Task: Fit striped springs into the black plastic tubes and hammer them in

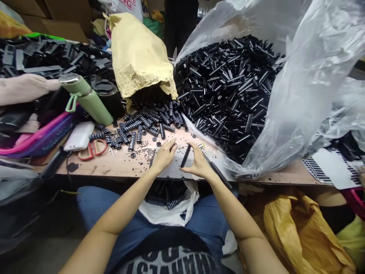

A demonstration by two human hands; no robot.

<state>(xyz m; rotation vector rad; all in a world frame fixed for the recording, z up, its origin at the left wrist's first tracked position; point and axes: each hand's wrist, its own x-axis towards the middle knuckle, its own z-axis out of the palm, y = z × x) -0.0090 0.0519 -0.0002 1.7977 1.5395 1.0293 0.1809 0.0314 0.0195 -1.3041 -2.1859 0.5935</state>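
My right hand [196, 161] holds a black tube [186, 155] by its two ends, between thumb and fingers, above a pale sheet on the table. To its left, my left hand [165, 153] has its thumb and fingertips brought together; whatever they hold is too small to make out. A black-handled tool [218, 171] lies beside my right hand. Behind my left hand are dark patterned rollers [132, 140], a plain black tube [162, 131] and many tiny dark bits [146, 154] scattered on the wood.
A large plastic bag [299, 95] of black tubes [228, 83] fills the back right. At left are red scissors [92, 149], a green flask [88, 101] and another person's sleeve [25, 89]. A yellow sack [139, 53] stands behind; a white bag [168, 215] rests on the lap.
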